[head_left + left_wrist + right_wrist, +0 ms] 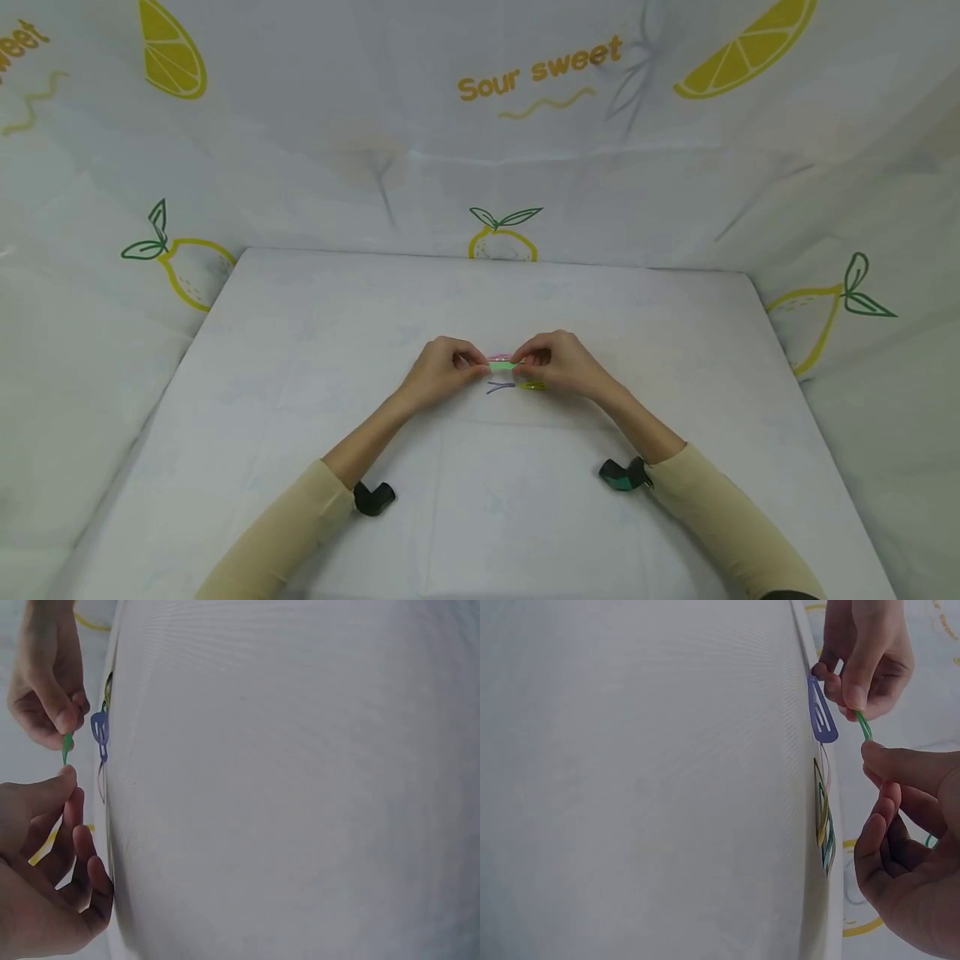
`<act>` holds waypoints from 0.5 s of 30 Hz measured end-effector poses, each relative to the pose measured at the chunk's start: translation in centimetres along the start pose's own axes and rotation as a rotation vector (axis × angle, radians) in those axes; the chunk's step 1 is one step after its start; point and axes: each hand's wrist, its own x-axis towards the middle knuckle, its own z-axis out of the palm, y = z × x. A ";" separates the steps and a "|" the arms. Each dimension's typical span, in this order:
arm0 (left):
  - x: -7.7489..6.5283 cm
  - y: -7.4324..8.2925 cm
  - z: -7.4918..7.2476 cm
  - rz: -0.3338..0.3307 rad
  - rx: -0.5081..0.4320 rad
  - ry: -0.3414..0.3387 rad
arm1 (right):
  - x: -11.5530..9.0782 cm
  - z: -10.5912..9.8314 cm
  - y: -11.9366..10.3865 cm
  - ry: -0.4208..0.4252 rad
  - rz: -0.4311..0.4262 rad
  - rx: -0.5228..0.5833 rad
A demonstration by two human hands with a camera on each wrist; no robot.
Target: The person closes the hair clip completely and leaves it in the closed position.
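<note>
Between the two hands is a small green snap hair clip [501,366], held just above the table. My left hand [444,368] pinches one end with thumb and forefinger; my right hand [567,364] pinches the other. The right wrist view shows the green clip [864,725] edge-on, partly covered by fingertips. A purple snap hair clip [823,712] lies on the table beside the hands, its two arms spread apart in the head view. Close by is a yellow hair clip [533,386]. Something pink [498,357] shows just behind the green clip, mostly hidden.
A white cloth covers the table [480,517]. Behind and beside it hang pale sheets printed with lemons [502,242]. Dark wrist-worn devices [373,499] show at both sleeve cuffs. Thin yellow and green clip outlines [823,825] overlap near the purple clip.
</note>
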 end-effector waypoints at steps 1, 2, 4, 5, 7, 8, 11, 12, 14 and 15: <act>0.1 0.0 0.0 -0.004 0.005 -0.005 | 0.1 0.0 -0.1 -0.001 0.000 -0.003; 0.1 0.0 -0.1 -0.008 0.008 -0.011 | 0.1 0.0 -0.1 -0.005 0.002 -0.003; 0.2 0.0 -0.1 -0.013 0.018 -0.021 | 0.3 0.1 -0.2 -0.013 0.004 -0.005; 0.2 0.0 -0.1 -0.014 0.021 -0.024 | 0.3 0.1 -0.2 -0.018 0.009 -0.006; 0.3 0.0 -0.1 -0.015 0.027 -0.032 | 0.4 0.1 -0.3 -0.029 0.020 -0.006; 0.3 0.0 -0.1 -0.014 0.029 -0.034 | 0.4 0.1 -0.3 -0.033 0.025 -0.005; 0.4 0.1 -0.1 -0.017 0.037 -0.044 | 0.5 0.1 -0.4 -0.045 0.028 -0.006; 0.4 0.1 -0.1 -0.019 0.041 -0.048 | 0.5 0.1 -0.4 -0.049 0.027 -0.006; 0.4 0.0 0.0 -0.019 0.051 -0.051 | 0.5 0.1 -0.3 -0.053 0.025 -0.012; 0.5 0.0 0.0 -0.018 0.055 -0.052 | 0.5 0.1 -0.3 -0.054 0.026 -0.016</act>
